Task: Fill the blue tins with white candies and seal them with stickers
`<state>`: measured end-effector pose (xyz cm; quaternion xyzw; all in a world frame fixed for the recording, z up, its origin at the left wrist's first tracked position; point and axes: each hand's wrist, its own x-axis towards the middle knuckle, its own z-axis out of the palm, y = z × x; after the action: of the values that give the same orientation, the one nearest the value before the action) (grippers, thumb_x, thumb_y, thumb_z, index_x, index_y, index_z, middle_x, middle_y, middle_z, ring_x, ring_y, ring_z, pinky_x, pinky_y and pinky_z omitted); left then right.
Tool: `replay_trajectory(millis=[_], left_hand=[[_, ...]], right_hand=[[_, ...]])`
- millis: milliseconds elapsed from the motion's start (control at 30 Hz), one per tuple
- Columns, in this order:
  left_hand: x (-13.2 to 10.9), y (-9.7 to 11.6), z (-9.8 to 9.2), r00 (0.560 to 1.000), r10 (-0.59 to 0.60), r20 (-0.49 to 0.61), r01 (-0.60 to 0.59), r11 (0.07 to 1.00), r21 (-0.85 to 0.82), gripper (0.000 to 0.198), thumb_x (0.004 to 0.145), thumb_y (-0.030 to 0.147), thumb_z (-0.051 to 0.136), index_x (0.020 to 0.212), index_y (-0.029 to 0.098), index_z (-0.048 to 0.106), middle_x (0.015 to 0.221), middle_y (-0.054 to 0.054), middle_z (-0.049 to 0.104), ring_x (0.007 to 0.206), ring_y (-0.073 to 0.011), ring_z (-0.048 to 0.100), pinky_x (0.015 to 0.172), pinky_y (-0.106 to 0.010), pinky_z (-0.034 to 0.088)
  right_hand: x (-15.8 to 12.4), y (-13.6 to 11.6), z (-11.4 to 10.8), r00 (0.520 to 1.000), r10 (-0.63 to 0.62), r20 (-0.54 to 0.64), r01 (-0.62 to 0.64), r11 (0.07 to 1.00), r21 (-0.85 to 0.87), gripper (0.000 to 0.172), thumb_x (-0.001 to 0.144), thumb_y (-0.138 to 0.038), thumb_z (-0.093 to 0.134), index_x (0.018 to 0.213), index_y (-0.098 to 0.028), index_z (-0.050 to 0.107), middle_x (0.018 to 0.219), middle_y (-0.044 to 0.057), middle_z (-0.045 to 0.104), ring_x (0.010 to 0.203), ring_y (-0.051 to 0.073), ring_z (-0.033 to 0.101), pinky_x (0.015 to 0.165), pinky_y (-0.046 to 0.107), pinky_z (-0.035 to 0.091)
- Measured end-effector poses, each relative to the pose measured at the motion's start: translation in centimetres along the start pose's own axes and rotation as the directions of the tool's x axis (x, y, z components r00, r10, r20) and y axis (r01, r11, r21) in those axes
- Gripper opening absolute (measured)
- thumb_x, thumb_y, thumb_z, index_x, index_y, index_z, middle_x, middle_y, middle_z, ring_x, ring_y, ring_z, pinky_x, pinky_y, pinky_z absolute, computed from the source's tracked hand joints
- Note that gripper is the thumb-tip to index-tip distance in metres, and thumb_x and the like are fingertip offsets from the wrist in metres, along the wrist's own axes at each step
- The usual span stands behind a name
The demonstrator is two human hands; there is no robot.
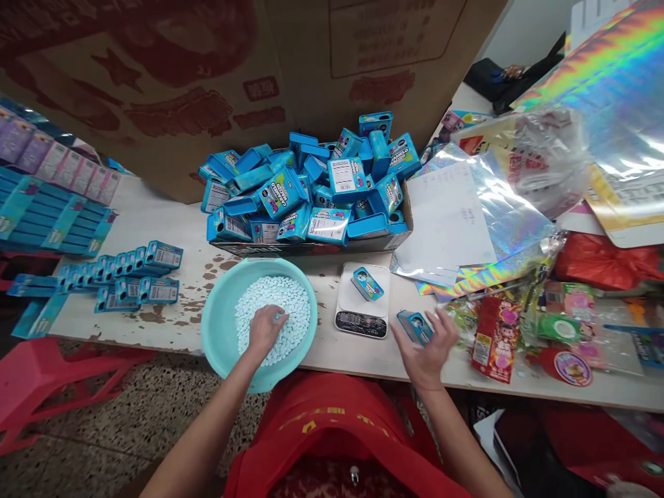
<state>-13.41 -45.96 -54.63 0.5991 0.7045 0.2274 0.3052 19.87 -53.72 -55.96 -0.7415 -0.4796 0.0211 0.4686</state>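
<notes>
Candies [290, 294], small and pale, lie heaped in our turquoise bowl [212, 318], which juts past the near edge of the bench [179, 321]. We have our left hand [263, 333] down at the heap, its fingers drawn narrow with the thumb near the forefinger; we cannot tell whether they pinch any candies. With our right hand [433, 354] we hold a tin [418, 328] between thumb and fingers, near the bench's front edge and to the right of the scale [357, 309]. On that scale lies a second tin [368, 283], set askew. Behind the bowl and scale we see a carton [376, 244] piled high with blue tins [316, 187], lying at all angles. Off to the left of the bowl, more tins [163, 256] stand close together in rows. To our right are a sheet of paper [449, 214] and a red packet [495, 339].
</notes>
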Motion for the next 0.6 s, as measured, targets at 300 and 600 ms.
replay_trajectory(millis=[300, 600], left_hand=[[0.3, 4.0, -0.1, 0.959, -0.284, -0.013, 0.231, 0.803, -0.550, 0.028, 0.068, 0.046, 0.069, 0.069, 0.018, 0.065, 0.078, -0.005, 0.065, 0.079, -0.0210, 0.060, 0.074, -0.029, 0.043], [1.2, 9.8, -0.4, 0.870, -0.324, 0.372, 0.349, -0.129, -0.928, 0.039, 0.079, 0.052, 0.060, 0.076, 0.014, 0.065, 0.083, -0.011, 0.068, 0.081, -0.0205, 0.065, 0.072, -0.030, 0.050]], right_hand=[[3.6, -5.9, 6.1, 0.935, 0.110, 0.338, -0.194, 0.955, 0.223, 0.040, 0.074, -0.050, 0.063, 0.097, -0.017, 0.059, 0.091, 0.006, 0.064, 0.088, 0.022, 0.059, 0.082, 0.039, 0.046], [2.8, -15.5, 5.2, 0.671, -0.529, 0.520, 0.423, 0.848, 0.318, 0.024, 0.081, -0.032, 0.061, 0.103, -0.024, 0.064, 0.089, 0.003, 0.068, 0.085, 0.021, 0.061, 0.079, 0.036, 0.041]])
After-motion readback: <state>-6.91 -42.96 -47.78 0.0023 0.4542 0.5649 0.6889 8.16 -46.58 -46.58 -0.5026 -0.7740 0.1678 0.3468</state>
